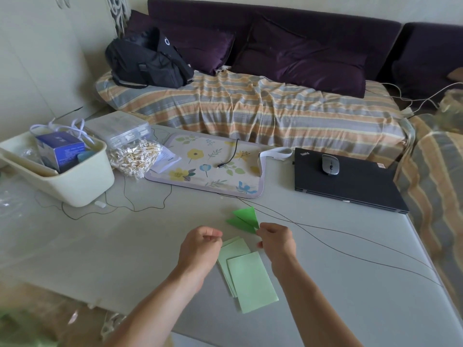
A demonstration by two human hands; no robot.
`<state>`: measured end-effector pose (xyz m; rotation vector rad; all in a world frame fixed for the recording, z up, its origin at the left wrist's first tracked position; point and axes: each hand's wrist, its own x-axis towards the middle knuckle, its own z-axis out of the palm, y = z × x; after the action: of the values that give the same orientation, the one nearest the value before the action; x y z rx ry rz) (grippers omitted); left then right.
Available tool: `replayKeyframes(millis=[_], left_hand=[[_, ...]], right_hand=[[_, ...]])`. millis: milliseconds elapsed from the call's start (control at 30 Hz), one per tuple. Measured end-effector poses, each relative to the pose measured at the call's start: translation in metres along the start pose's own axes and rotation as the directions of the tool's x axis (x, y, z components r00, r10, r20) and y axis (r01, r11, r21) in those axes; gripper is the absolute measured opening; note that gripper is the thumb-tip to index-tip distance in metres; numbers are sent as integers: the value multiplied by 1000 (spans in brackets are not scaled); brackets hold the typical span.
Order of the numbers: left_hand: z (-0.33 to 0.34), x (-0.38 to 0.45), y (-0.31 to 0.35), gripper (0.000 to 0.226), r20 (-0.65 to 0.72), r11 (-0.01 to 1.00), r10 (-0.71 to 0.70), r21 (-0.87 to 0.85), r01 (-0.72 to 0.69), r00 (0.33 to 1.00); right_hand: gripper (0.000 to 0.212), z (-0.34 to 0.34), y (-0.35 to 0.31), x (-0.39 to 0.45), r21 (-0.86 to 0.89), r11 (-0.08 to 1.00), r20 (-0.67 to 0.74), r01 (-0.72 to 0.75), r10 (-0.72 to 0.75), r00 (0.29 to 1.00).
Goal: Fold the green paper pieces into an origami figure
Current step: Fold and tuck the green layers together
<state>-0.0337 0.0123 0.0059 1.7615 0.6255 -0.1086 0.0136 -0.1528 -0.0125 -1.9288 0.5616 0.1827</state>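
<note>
The right hand (275,240) pinches the folded green paper (244,219) by its near tip; the rest fans beyond the fingertips. The left hand (200,246), loosely curled, holds nothing.

Two bare arms reach forward from the bottom of the view, side by side and a little apart. The left hand (200,249) is held in a loose curl — fingers bent in toward the thumb, tips close together, with nothing seen between them. Its wrist is straight and the back of the hand faces up. The right hand (276,240) is a bit farther forward. Its thumb and first fingers are pinched together at the tip, making a small tight grip — the other fingers are tucked under. Both forearms are bare.
</note>
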Motion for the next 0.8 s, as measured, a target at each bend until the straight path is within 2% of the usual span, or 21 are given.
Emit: replayKeyframes(millis=[100, 200, 267, 300, 367, 500, 600, 800], left_hand=[[2, 0, -1, 21, 10, 1000, 4, 11, -4, 1000], [5, -1, 0, 21, 22, 1000, 4, 28, -5, 1000], [7, -2, 0, 21, 29, 999, 4, 34, -5, 1000], [8, -3, 0, 21, 32, 999, 4, 33, -5, 999], [9, -4, 0, 21, 43, 1000, 0, 31, -1, 999], [12, -6, 0, 22, 59, 999, -3, 53, 0, 998], [12, -7, 0, 20, 61, 997, -11, 77, 6, 998], [6, -9, 0, 21, 72, 994, -22, 104, 15, 997]], right_hand=[[16, -8, 3, -6, -47, 999, 41, 27, -25, 999], [21, -13, 11, -11, -135, 987, 30, 91, -88, 996], [17, -18, 16, -15, -227, 963, 12, 146, -147, 989], [21, -20, 17, -19, -307, 937, 23, 168, -169, 985], [44, -24, 20, -24, -473, 863, 79, 177, -159, 984], [74, -20, 24, -35, -644, 738, 158, 198, -125, 979], [74, -14, 25, -36, -680, 699, 142, 221, -169, 975], [61, -5, 23, -32, -639, 742, 71, 202, -205, 976]])
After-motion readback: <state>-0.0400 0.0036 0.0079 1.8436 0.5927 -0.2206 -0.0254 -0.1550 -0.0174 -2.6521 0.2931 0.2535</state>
